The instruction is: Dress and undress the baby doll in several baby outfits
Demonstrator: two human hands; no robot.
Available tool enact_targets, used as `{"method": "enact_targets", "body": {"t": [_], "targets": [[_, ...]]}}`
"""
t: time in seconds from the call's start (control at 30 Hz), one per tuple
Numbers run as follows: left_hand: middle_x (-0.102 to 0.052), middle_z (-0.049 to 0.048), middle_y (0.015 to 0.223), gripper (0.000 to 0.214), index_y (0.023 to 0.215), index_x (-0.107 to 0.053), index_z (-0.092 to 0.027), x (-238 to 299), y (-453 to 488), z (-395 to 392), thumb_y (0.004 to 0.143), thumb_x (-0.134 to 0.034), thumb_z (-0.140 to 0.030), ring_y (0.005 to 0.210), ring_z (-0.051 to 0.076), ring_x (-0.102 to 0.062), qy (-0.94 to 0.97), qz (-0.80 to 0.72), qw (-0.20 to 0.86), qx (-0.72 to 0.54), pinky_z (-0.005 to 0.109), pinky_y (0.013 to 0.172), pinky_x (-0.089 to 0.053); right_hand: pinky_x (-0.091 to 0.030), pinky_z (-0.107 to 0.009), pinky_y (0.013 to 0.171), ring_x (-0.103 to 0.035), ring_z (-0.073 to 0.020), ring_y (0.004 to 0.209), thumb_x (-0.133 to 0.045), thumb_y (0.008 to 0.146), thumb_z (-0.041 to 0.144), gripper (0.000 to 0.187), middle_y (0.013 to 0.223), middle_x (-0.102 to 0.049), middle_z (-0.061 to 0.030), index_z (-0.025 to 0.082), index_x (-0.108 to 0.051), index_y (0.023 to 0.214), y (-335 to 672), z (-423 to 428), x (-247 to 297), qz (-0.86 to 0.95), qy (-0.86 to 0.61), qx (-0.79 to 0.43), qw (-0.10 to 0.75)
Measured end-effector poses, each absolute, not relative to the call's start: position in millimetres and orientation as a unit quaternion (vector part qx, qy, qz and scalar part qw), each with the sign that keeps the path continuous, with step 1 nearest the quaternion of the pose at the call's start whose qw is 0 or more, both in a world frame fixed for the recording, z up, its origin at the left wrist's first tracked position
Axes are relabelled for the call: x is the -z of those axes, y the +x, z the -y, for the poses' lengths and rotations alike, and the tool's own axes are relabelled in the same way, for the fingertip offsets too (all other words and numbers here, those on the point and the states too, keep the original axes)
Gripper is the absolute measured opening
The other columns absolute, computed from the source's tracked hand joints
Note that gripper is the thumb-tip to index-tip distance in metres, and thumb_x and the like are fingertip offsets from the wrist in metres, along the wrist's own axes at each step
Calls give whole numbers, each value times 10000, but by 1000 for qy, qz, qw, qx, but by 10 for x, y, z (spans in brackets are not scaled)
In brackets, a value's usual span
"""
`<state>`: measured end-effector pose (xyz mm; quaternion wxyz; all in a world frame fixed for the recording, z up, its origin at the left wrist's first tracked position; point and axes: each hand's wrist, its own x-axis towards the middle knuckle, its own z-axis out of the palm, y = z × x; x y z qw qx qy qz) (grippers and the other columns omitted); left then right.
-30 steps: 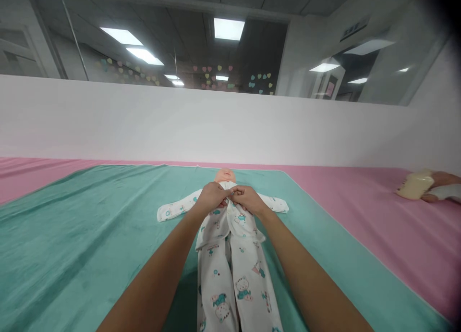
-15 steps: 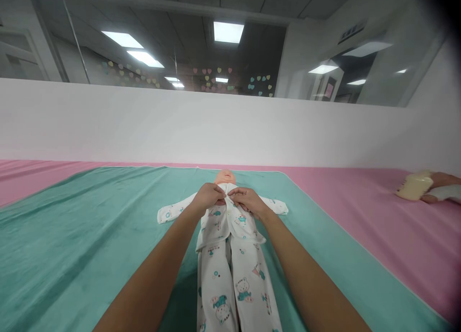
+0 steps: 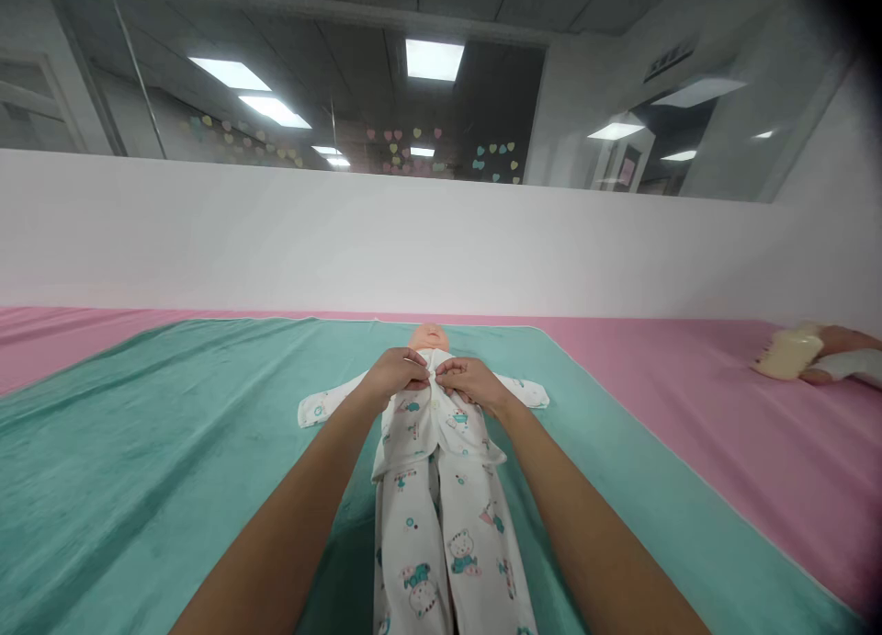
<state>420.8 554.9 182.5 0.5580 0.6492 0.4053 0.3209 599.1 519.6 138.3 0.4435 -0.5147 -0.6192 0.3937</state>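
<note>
A baby doll (image 3: 430, 337) lies on its back with its head toward the wall. It wears a white printed baby shirt (image 3: 412, 430), sleeves spread out to both sides, and matching printed trousers (image 3: 413, 543). At the upper front opening, my left hand (image 3: 398, 371) pinches one edge of the shirt. Opposite it, my right hand (image 3: 469, 380) pinches the other edge, fingertips close to the left ones. Whatever fastener lies between the fingertips is too small to make out. Below the hands the front edges run down the middle and part at the hem.
Under the doll spreads a green blanket (image 3: 172, 451) over a pink sheet (image 3: 695, 387). At the far right, another doll's limb in a white sleeve lies beside a pale yellow object (image 3: 786, 352). A white wall (image 3: 344, 240) with a window above closes off the back.
Both hands stay at the shirt's upper front, with only a slight shift of the fingers. The whole view has moved a little.
</note>
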Motion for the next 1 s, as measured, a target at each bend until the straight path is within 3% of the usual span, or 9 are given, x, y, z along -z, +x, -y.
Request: {"method": "enact_targets", "body": {"t": [0.3, 0.6, 0.77, 1.0], "targets": [[-568, -19, 538, 154, 611, -514, -151, -1784, 4246, -5592, 568, -653, -102, 600, 132, -614, 653, -431, 528, -329, 233, 625, -513, -213, -189, 374, -313, -28, 381, -608, 688, 379, 227, 577, -551, 33, 176, -639, 784, 5962, -5205, -1389, 626, -516, -384, 441], [-529, -35, 424, 175, 651, -526, -166, -1858, 4275, -5504, 533, -606, -63, 418, 108, -490, 694, -457, 466, -305, 192, 414, -365, -234, -194, 380, -360, -45, 399, -603, 655, 331, 176, 557, -548, 34, 173, -620, 730, 5995, -5215, -1397, 611, -545, -396, 416], [-579, -10, 495, 177, 674, -520, -168, -1835, 4275, -5541, 544, -596, -74, 449, 113, -518, 695, -453, 475, -295, 210, 454, -415, -252, -201, 403, -370, -51, 427, -608, 662, 391, 232, 548, -537, 26, 159, -600, 640, 5981, -5172, -1479, 648, -538, -379, 382], [-557, -6, 498, 133, 674, -521, -162, -1798, 4204, -5580, 582, -606, -118, 487, 97, -510, 686, -420, 518, -291, 188, 473, -412, -275, -191, 420, -383, -52, 451, -625, 655, 370, 229, 585, -564, 17, 162, -642, 750, 5937, -5155, -1510, 646, -545, -376, 381]]}}
